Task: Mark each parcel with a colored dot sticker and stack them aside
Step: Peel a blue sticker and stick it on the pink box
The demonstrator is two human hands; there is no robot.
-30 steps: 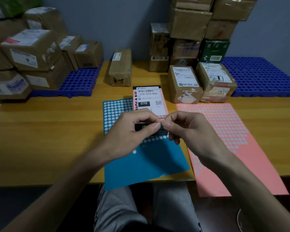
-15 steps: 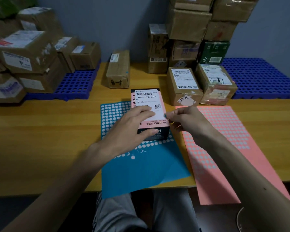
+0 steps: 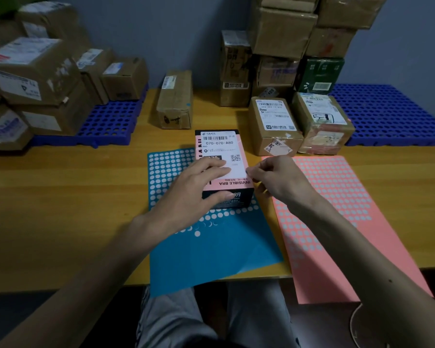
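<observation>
A pink and black parcel with a white shipping label lies on the blue dot-sticker sheet. My left hand rests on the parcel, fingers flat on its top and thumb against its near black face. My right hand is at the parcel's right edge, thumb and forefinger pinching a small dot sticker by the label's lower right corner. The sticker itself is barely visible between the fingertips. A pink sticker sheet lies to the right under my right forearm.
Two brown parcels sit just behind the pink sheet, and a long one behind the blue sheet. Stacked boxes fill the left blue pallet and the back. The right blue pallet is bare.
My hands parted from a joint pinch in front of the parcel. The left one dropped onto the parcel's top, and the right one carried the sticker to its right edge.
</observation>
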